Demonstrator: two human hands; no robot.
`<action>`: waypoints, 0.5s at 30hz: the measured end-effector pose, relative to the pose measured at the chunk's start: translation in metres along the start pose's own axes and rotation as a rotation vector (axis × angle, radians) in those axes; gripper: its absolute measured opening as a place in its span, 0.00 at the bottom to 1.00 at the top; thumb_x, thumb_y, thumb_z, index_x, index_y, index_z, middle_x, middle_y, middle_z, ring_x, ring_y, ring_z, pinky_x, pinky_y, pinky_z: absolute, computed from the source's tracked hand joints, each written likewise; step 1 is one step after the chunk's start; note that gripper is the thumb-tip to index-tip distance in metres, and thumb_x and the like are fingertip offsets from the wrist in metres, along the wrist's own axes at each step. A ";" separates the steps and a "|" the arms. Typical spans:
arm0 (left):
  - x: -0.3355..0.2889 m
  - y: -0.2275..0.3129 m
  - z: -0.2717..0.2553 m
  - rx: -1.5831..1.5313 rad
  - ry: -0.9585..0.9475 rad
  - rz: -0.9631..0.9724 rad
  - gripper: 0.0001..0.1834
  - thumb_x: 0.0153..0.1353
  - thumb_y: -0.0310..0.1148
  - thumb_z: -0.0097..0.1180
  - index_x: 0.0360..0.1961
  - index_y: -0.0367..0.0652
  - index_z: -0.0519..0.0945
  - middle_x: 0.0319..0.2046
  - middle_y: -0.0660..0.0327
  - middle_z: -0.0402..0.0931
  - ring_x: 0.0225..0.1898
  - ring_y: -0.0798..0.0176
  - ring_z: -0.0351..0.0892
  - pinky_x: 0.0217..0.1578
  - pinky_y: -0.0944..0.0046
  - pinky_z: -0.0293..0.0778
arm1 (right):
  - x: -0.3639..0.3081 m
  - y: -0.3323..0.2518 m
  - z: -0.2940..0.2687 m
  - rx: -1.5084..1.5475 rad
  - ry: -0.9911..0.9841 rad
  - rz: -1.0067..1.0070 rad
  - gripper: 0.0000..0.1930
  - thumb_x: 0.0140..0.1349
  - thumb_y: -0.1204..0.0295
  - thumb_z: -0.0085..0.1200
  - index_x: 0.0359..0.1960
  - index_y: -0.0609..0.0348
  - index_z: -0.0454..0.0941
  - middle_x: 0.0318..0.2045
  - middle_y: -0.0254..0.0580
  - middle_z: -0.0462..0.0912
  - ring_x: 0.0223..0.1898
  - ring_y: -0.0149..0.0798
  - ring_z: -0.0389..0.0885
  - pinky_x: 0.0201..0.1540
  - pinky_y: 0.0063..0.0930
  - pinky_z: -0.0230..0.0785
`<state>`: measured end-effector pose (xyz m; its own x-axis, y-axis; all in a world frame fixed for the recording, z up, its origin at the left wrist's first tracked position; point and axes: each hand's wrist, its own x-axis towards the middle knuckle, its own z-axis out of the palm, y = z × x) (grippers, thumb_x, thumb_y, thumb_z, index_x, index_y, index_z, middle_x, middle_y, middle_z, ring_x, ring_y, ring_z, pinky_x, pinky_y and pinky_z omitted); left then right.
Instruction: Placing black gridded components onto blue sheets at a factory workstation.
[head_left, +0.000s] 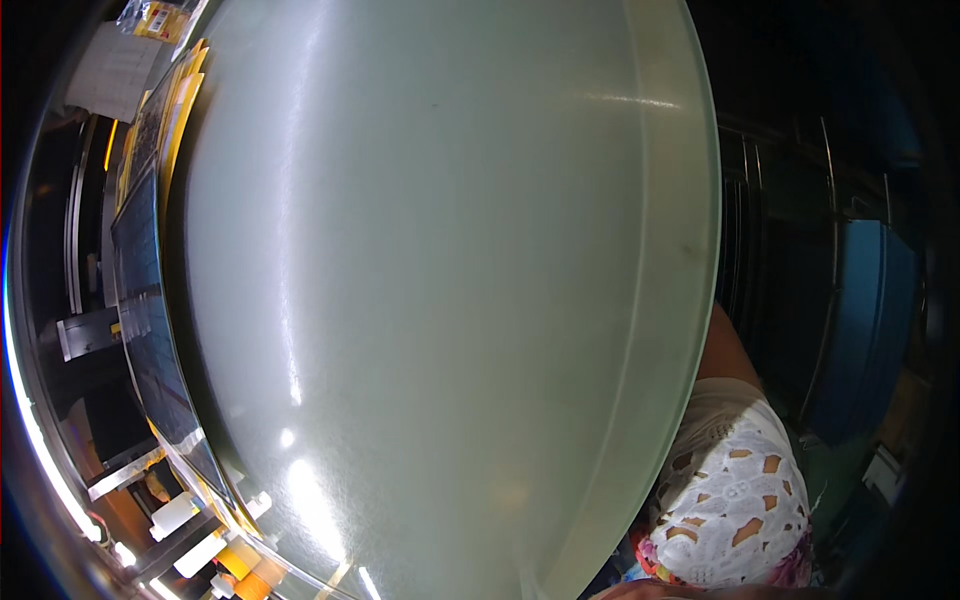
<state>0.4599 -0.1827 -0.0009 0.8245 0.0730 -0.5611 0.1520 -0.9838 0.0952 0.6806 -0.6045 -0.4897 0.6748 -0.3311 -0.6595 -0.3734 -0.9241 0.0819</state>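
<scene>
Head view is filled almost wholly by 1 pale green frosted glass panel (440,300), a large smooth sheet with a lighter band along its right edge and bright streaks of lamp glare running down its left half. It spans from the top edge of the picture to the bottom edge, tilted, and its lower end is cut off.

Right of the panel's right edge stands 1 dark metal rack (790,260) of thin upright bars, with 1 blue panel-like surface (865,320) behind it; both sit in deep shadow and are hard to make out.

Below that, near the panel's lower right edge, 1 person's white lace garment (735,490) shows, with a bare arm (725,345) rising behind the panel's edge. Neither hand is visible: both are hidden behind the panel or lie outside the picture, so whether they grip anything cannot be told.

Along the panel's left edge lies 1 stack of flat yellow-edged dark sheets (150,200), its count unclear. At the top left corner sits 1 white paper sheet (110,70) and 1 small yellow packet (160,18). At the bottom left, about 3 small white bottles (175,512) stand blurred among orange items.
</scene>
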 end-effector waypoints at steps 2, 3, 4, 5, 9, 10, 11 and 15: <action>0.000 -0.001 0.001 -0.005 0.001 0.001 0.65 0.35 0.33 0.73 0.71 0.43 0.42 0.69 0.35 0.28 0.69 0.29 0.29 0.65 0.39 0.43 | -0.003 0.002 -0.002 -0.024 0.007 -0.008 0.15 0.64 0.59 0.48 0.45 0.53 0.79 0.46 0.47 0.80 0.46 0.46 0.80 0.46 0.42 0.73; 0.000 -0.001 0.002 -0.008 0.001 0.001 0.65 0.35 0.33 0.73 0.71 0.43 0.42 0.69 0.35 0.28 0.69 0.29 0.29 0.65 0.39 0.43 | -0.004 0.003 -0.003 -0.037 0.011 -0.013 0.16 0.64 0.59 0.48 0.46 0.53 0.79 0.46 0.47 0.80 0.46 0.46 0.80 0.46 0.42 0.72; 0.000 -0.001 0.002 -0.010 0.001 0.000 0.65 0.35 0.33 0.73 0.71 0.43 0.42 0.69 0.35 0.29 0.69 0.29 0.29 0.65 0.39 0.43 | -0.005 0.004 -0.003 -0.049 0.014 -0.018 0.16 0.64 0.59 0.48 0.46 0.53 0.79 0.46 0.47 0.80 0.47 0.46 0.80 0.47 0.42 0.72; 0.000 -0.001 0.003 -0.012 0.002 -0.001 0.65 0.35 0.33 0.73 0.71 0.43 0.42 0.69 0.35 0.29 0.69 0.30 0.29 0.65 0.39 0.43 | -0.007 0.004 -0.004 -0.061 0.017 -0.024 0.16 0.64 0.59 0.48 0.47 0.53 0.78 0.47 0.47 0.80 0.47 0.46 0.79 0.47 0.42 0.72; 0.003 -0.002 0.006 -0.022 0.000 -0.001 0.64 0.35 0.33 0.73 0.71 0.44 0.42 0.69 0.36 0.29 0.69 0.30 0.30 0.65 0.40 0.43 | -0.003 0.008 -0.002 -0.110 0.028 -0.040 0.17 0.64 0.58 0.49 0.48 0.53 0.77 0.48 0.47 0.79 0.48 0.47 0.78 0.49 0.42 0.71; 0.003 -0.002 0.007 -0.022 -0.003 -0.003 0.64 0.35 0.33 0.73 0.71 0.44 0.42 0.69 0.36 0.29 0.69 0.30 0.30 0.65 0.40 0.43 | -0.003 0.009 0.001 -0.122 0.027 -0.046 0.17 0.64 0.58 0.49 0.48 0.53 0.77 0.48 0.47 0.79 0.48 0.47 0.78 0.49 0.42 0.71; 0.002 -0.003 0.007 -0.023 -0.007 -0.005 0.64 0.35 0.33 0.73 0.71 0.44 0.43 0.69 0.36 0.29 0.69 0.30 0.30 0.65 0.40 0.43 | -0.003 0.009 0.004 -0.134 0.025 -0.051 0.17 0.64 0.58 0.49 0.49 0.53 0.77 0.49 0.47 0.79 0.49 0.47 0.78 0.50 0.42 0.70; 0.005 -0.003 0.009 -0.025 -0.012 -0.009 0.64 0.36 0.33 0.72 0.71 0.44 0.43 0.69 0.36 0.30 0.70 0.31 0.30 0.65 0.41 0.43 | 0.000 0.011 0.011 -0.178 0.029 -0.072 0.18 0.64 0.57 0.50 0.50 0.53 0.76 0.50 0.47 0.78 0.50 0.47 0.77 0.51 0.41 0.69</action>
<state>0.4583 -0.1813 -0.0115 0.8168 0.0797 -0.5714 0.1728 -0.9787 0.1106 0.6691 -0.6129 -0.4974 0.7150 -0.2659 -0.6466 -0.2064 -0.9639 0.1682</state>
